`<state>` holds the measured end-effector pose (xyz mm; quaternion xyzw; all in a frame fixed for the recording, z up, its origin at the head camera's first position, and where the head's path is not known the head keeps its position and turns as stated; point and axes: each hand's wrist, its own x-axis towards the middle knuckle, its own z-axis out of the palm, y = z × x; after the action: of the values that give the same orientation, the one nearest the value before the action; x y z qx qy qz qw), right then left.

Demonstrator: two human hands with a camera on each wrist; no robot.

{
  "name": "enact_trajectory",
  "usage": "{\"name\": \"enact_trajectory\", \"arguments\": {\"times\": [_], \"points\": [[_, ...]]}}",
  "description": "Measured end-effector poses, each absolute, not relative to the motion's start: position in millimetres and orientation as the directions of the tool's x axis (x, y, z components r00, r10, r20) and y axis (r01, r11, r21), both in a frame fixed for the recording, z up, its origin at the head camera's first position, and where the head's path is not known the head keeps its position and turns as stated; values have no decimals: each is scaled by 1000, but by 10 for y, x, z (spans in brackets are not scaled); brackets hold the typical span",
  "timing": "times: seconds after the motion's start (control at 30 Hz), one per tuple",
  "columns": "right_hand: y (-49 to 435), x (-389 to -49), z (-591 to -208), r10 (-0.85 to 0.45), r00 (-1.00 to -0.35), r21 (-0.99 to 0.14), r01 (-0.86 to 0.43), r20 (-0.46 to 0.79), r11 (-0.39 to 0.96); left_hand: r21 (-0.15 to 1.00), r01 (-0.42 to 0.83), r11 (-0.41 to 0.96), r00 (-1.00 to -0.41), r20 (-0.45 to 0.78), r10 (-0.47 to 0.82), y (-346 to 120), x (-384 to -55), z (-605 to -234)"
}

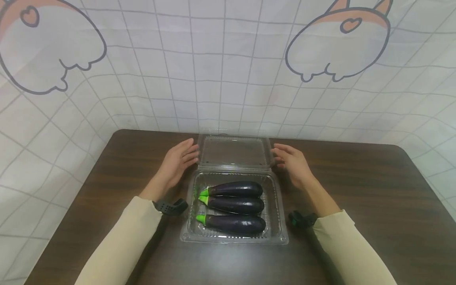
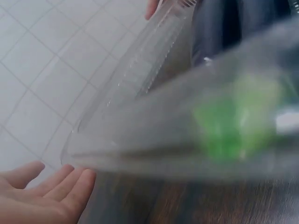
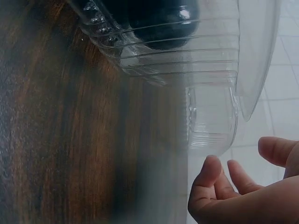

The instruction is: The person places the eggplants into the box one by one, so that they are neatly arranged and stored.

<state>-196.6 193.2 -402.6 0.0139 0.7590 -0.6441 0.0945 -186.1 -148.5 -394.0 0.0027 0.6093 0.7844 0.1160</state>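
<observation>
A clear plastic clamshell box (image 1: pixel 279 206) lies opened out, its lid (image 1: pixel 233 152) folded back toward the wall. Inside the base, three dark purple eggplants (image 1: pixel 235 224) with green stems lie side by side, stems to the left. My left hand (image 1: pixel 176 162) is at the lid's left edge, fingers extended; in the left wrist view its fingertips (image 2: pixel 86 179) come up to the clear plastic. On the other side, my right hand (image 1: pixel 293 164) is by the lid's right edge, fingers slightly bent. The right wrist view shows its thumb (image 3: pixel 275 151) apart from the fingers, with nothing pinched between them.
The box stands on a dark brown wooden table (image 1: pixel 356 190). Behind the table hangs a white grid-patterned cloth (image 1: pixel 221 67) with cartoon drawings. Black straps (image 1: pixel 172 206) sit on both wrists, beside the box.
</observation>
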Motion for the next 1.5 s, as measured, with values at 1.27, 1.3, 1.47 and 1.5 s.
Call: {"name": "enact_trajectory", "arguments": {"times": [1.27,1.3,1.47,1.5], "points": [[2020,-1829,-3506,-202,-979,-980,42,-2,-196,992,-49,117,-995,-58,77,-1404,-1783,-3301],[2020,-1825,-3506,-200,-980,-981,31,8,-193,993,-40,115,-996,-48,72,-1396,-1775,-3295],[2020,-1805,-3501,-184,-981,-984,-34,67,-174,997,-9,78,-1000,-11,23,-1364,-1751,-3279],[2020,-1799,-3498,-183,-980,-984,-43,75,-170,997,-1,75,-1000,-2,15,-1364,-1746,-3277]]}}
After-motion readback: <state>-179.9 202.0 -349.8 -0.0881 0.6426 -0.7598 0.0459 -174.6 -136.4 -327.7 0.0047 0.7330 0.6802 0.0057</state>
